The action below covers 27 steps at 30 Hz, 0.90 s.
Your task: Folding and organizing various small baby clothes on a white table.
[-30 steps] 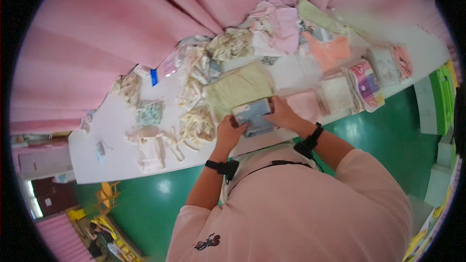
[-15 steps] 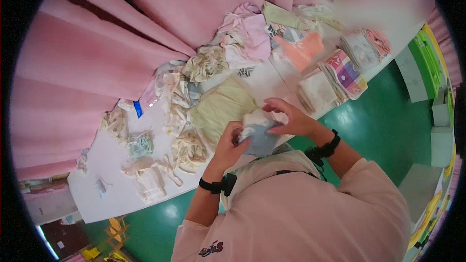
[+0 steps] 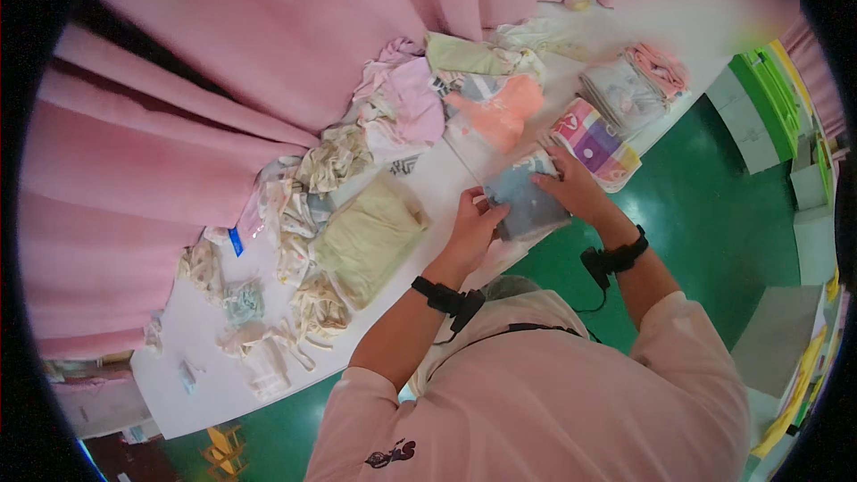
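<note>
A folded grey-blue garment [image 3: 527, 203] is between my two hands at the table's near edge, over the spot where a pile of pale folded cloth stood. My left hand [image 3: 473, 234] grips its left side, thumb on top. On the opposite side my right hand [image 3: 574, 186] holds the upper right edge, fingers bent over it. The garment hides most of what lies beneath. Just beyond my right hand is a folded purple, yellow and white cloth [image 3: 594, 141]. A pale green folded cloth [image 3: 370, 236] lies flat to the left of my left hand.
Crumpled clothes line the curtain side of the white table [image 3: 201, 397], among them a pink garment [image 3: 415, 103] and an orange one [image 3: 500, 112]. Folded grey cloths [image 3: 622, 94] are stacked at the far right. Pink curtain [image 3: 170, 187] hangs behind; green-and-white cabinets [image 3: 750, 116] stand right.
Both hands have moved right with the grey-blue garment, from in front of my body onto the place of the pale folded pile. The garment now lies flatter. The view has shifted rightward.
</note>
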Each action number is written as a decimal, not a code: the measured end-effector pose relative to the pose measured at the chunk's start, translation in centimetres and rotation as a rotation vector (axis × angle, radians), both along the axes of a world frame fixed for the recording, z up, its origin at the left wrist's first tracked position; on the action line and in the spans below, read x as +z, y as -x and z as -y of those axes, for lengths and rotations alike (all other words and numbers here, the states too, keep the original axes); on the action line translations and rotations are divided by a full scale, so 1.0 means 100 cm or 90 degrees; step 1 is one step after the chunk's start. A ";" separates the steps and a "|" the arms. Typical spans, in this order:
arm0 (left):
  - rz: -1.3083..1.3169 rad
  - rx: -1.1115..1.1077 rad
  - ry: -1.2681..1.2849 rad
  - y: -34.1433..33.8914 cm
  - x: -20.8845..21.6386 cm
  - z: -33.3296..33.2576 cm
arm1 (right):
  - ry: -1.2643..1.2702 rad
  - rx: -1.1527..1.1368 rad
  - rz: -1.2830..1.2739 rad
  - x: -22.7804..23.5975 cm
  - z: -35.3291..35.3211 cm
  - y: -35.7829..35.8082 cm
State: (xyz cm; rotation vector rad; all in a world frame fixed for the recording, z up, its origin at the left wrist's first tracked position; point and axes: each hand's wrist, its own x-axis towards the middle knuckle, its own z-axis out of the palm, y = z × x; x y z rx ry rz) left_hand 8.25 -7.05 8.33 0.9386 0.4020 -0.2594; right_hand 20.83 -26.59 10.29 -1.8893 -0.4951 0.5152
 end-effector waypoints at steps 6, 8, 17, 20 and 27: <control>0.058 0.096 -0.201 -0.041 -0.032 0.043 | 0.078 -0.010 0.223 -0.019 0.014 -0.040; 0.051 0.103 -0.414 -0.038 -0.052 0.046 | 0.346 0.012 0.462 -0.020 0.011 -0.028; 0.036 0.095 -0.472 -0.028 -0.050 0.046 | 0.250 0.203 0.625 -0.015 0.005 -0.006; 0.032 0.114 -0.450 -0.021 -0.065 0.041 | 0.308 0.210 0.697 -0.029 0.001 -0.002; 0.020 0.099 -0.372 0.030 -0.043 0.012 | 0.197 0.179 0.532 -0.019 -0.010 -0.046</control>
